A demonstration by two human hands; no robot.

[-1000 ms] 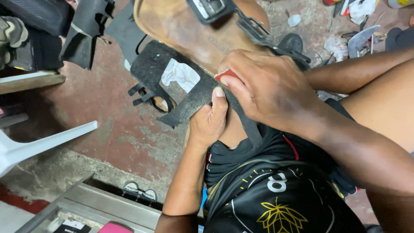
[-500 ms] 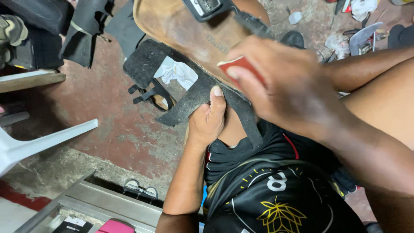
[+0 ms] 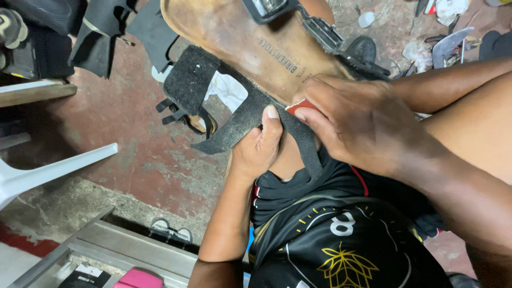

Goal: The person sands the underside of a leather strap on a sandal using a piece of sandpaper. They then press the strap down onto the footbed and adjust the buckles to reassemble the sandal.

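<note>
A large sandal with a worn tan footbed [image 3: 250, 48] lies upside-facing across my lap, its black straps [image 3: 234, 120] hanging open below it. My left hand [image 3: 258, 149] grips the sandal's near edge from under, thumb pressed on the black strap. My right hand [image 3: 368, 122] rests on the footbed's edge and pinches a small red piece [image 3: 298, 106], perhaps abrasive paper, against it right beside the left thumb. Black buckles [image 3: 325, 32] show on the sandal's far side.
On the red-stained concrete floor lie black leather pieces [image 3: 106, 26], a white cloth scrap [image 3: 229, 90] and scattered scraps and tools [image 3: 448, 42]. A white plastic chair leg [image 3: 58, 168] juts in at left. A metal tray [image 3: 133, 248] with a pink object [image 3: 140, 279] sits at bottom left.
My right hand with the red piece slid up along the footbed, then came back down toward the left thumb. The left hand kept its grip on the sandal.
</note>
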